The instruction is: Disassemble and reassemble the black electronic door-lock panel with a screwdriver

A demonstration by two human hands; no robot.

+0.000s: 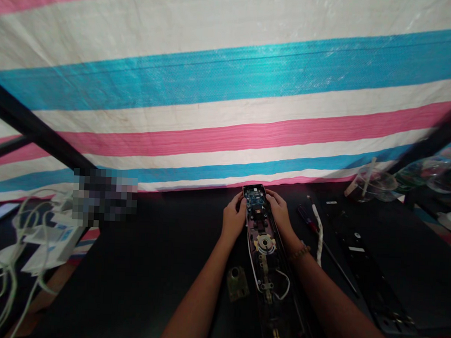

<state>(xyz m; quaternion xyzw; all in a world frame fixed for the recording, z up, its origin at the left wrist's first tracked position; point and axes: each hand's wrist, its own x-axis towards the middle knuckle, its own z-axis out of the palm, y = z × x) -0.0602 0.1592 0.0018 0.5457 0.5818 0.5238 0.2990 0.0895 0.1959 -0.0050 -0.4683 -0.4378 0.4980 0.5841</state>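
A long, dark opened electronic door lock housing (266,243) lies on the black table, pointing away from me. A blue-green circuit board (254,197) shows at its far end, with a round metal part, a white wire and brass pieces nearer to me. My left hand (234,214) grips the left edge of the far end, its thumb by the board. Across from it, my right hand (278,211) holds the right edge, fingers curled around the rim. A small, dull greenish block with a round hole (237,285) lies left of the housing.
Right of the housing lie a screwdriver (313,223), a white wrapped cord (318,233) and a long black plate (366,270). Plastic cups (374,184) stand at the back right. White cables (10,259) and a power strip tangle at the left. Striped sheeting (228,104) hangs behind.
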